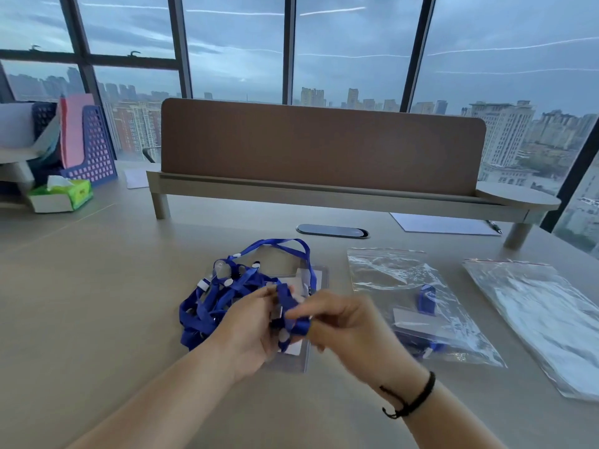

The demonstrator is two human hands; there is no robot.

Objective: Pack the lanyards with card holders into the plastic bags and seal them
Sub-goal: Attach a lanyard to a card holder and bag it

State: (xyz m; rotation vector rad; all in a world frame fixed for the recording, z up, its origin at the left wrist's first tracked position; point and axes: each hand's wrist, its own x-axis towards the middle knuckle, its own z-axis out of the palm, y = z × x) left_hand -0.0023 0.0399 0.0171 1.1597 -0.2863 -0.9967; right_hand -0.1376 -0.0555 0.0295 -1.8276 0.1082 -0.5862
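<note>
Holding: both hands meet over the near middle of the desk, working one blue lanyard strap (293, 314) between them.
Left hand (249, 332): fingers curled around the strap and the top of a clear card holder (293, 354); the holder's lower edge lies on the desk.
Right hand (340, 322): blurred by motion; index finger and thumb look pinched on the same strap, other fingers curled. A black cord bracelet (411, 400) circles this wrist.
Lanyard pile (220, 296): a tangled heap of blue straps with white clips, on the desk just left of and beyond the hands, touching them. One loop arcs toward the far side over another clear card holder (312, 277) lying flat.
Packed bag (418, 303): a clear zip bag with a red strip along its top, flat on the desk just right of the hands; a blue lanyard and card holder show through it.
Empty bags (538, 322): a flat stack of clear zip bags, further right, apart from the packed bag.
Desk (97, 303): pale wood-coloured surface, with an oval cable port (332, 231) beyond the pile.
Far side: a brown divider panel (321, 144) on a raised shelf; white paper (444, 223) under its right end.
Far left: a green tissue box (61, 196) and a blue perforated file rack (94, 147).
Background: tall windows (353, 50) facing city towers under a grey sky.
</note>
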